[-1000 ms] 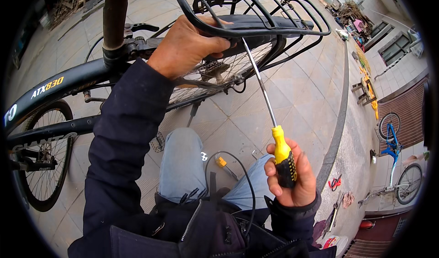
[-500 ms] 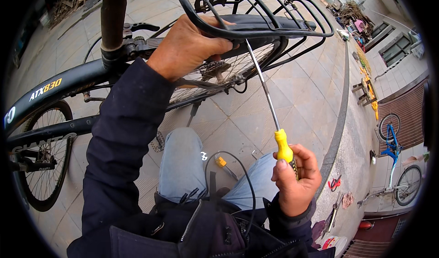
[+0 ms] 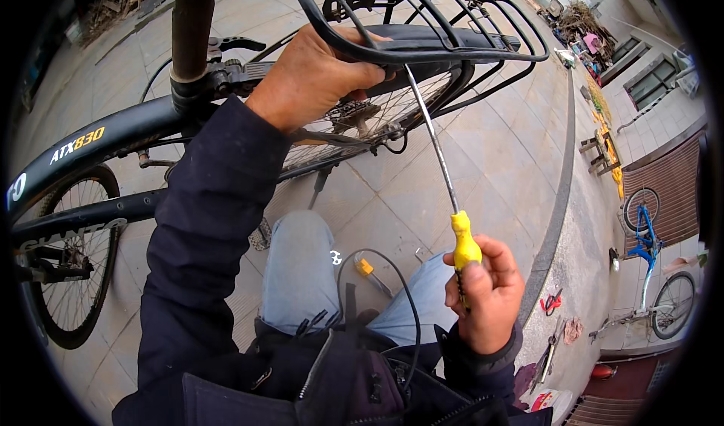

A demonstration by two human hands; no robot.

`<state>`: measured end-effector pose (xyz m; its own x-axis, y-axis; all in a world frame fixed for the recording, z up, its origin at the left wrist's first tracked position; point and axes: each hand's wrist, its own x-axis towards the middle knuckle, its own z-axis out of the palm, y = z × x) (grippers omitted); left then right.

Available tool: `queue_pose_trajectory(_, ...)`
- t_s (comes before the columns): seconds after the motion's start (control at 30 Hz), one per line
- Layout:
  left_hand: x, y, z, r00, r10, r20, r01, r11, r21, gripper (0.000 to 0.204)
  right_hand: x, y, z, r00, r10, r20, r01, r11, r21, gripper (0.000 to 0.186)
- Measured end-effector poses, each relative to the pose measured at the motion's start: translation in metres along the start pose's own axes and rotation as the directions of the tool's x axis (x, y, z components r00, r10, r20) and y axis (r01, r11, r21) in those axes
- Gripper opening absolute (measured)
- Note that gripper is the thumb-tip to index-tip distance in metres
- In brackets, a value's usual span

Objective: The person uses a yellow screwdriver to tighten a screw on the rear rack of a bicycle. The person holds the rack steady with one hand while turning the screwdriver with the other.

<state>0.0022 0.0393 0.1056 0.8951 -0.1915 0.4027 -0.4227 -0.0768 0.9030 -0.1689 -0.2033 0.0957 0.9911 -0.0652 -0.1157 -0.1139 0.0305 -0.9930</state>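
Observation:
A black bicycle (image 3: 113,141) stands across the left and top of the view. My left hand (image 3: 309,79) is closed around the front part of the rear mudguard (image 3: 407,35), just under the black luggage rack (image 3: 483,52); its thumb is below and some fingers are hidden. Held by its yellow-and-black handle, a screwdriver (image 3: 467,246) is in my right hand (image 3: 492,298). Its long metal shaft slants up and left to the underside of the mudguard, close to my left thumb. The tip is hidden there, so whatever it touches cannot be seen.
On the paving between my knees lies a yellow-and-black tool (image 3: 365,267), with a dark cord (image 3: 411,290) hanging nearby. Red-handled scissors (image 3: 552,302) and other tools (image 3: 553,350) are on the right. A blue bicycle (image 3: 645,249) stands beyond.
My right hand has shifted slightly left and turned on the screwdriver handle, with the thumb now lying differently. The left hand keeps its hold, and the bicycle has barely moved in view.

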Motion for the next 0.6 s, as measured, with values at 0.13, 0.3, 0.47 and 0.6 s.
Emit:
queue_pose_trajectory(0.13, 0.0, -0.002, 0.001, 1.0, 0.015, -0.002, -0.015, 1.0, 0.011, 0.027, -0.001, 0.009, 0.009, 0.956, -0.284, -0.071, 0.24, 0.901, -0.362, 0.043)
queue_pose_trajectory(0.3, -0.001, 0.0, -0.001, 1.0, -0.012, 0.014, 0.012, 1.0, -0.018, 0.032, 0.001, 0.008, 0.009, 0.945, -0.318, -0.08, 0.261, 0.877, -0.404, 0.038)
queue_pose_trajectory(0.47, 0.0, -0.002, -0.002, 0.998, 0.014, 0.056, -0.015, 1.0, 0.022, 0.035, 0.002, 0.009, 0.007, 0.946, -0.311, -0.092, 0.247, 0.876, -0.414, 0.035)
queue_pose_trajectory(0.6, 0.001, -0.006, -0.003, 0.993, 0.08, 0.081, -0.083, 0.996, 0.025, 0.037, 0.003, 0.009, 0.006, 0.952, -0.286, -0.108, 0.226, 0.896, -0.382, 0.036)
